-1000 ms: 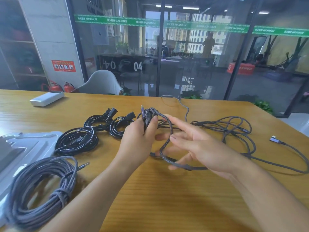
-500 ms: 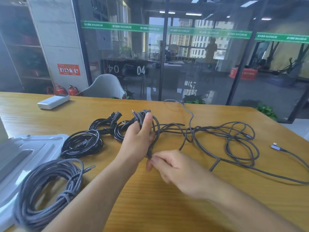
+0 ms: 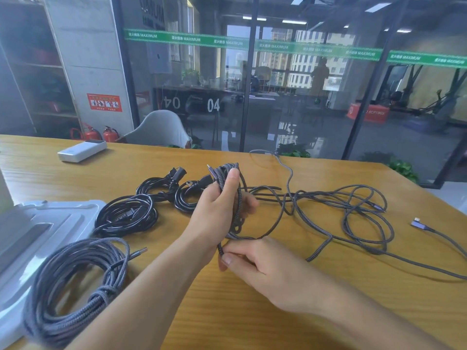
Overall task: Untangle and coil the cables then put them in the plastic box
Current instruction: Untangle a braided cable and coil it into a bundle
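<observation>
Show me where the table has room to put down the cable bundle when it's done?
Bare wood lies near, between the forearms. More lies between the white power bank and the black cable coils. Right of the left hand, loose grey cable sprawls. The grey coil and plastic box crowd the left.

We're getting bright, even daylight through the tall glass wall (image 3: 303, 92), which reflects a lot, soft shadows on the yellow wooden table (image 3: 252, 311), wide-angle bending at the edges, slight overall softness.
</observation>
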`<state>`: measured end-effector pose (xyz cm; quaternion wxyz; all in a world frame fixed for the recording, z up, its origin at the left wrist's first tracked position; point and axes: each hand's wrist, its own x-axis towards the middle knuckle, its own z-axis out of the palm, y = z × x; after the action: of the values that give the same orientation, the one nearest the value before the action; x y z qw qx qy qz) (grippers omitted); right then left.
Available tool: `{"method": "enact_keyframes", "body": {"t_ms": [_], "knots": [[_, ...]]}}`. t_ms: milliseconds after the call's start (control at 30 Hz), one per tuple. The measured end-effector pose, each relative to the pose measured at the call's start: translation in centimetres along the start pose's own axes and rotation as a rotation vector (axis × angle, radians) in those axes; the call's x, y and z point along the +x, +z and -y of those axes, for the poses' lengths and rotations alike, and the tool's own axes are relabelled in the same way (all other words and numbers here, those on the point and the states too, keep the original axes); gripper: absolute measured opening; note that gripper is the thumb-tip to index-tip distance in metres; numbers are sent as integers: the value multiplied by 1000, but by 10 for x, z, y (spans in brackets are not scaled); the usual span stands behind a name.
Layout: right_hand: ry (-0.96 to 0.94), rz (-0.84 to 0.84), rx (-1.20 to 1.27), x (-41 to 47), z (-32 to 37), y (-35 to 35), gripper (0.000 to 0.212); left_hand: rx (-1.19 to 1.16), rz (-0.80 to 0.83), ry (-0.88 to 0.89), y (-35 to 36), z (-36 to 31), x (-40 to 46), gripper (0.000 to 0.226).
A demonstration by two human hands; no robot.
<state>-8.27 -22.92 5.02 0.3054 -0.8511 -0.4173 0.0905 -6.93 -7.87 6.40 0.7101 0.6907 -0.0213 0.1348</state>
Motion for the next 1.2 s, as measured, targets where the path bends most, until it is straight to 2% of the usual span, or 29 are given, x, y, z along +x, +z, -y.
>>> {"method": "enact_keyframes", "body": {"t_ms": [100,267,467,600,767,933,1000,1100,1200], "knots": [[-15,8,-37,0,0,1,26,-61,52,-12,0,-3,-2,67],[-9,48,-42,2,-2,0,27,-33,140,3,-4,-12,-5,49],[-2,48,-120,3,-12,0,48,0,177,0,-2,-21,-10,43],[18,51,-159,4,-18,-5,62,3,159,-31,-3,-24,-10,50],[-19,92,-109,-1,-37,-35,53,-33,196,-40,-9,-30,-11,45],[50,118,-103,-5,-58,-60,45,-104,233,-64,-14,-35,-10,46],[82,88,-108,-8,-67,-71,48,-136,227,-65,-18,-37,-10,46],[140,-53,-15,-15,-81,-87,53,-179,225,-76,-20,-40,-10,48],[150,-174,-36,-17,-91,-93,54,-167,275,-107,-16,-39,-13,46]]}}
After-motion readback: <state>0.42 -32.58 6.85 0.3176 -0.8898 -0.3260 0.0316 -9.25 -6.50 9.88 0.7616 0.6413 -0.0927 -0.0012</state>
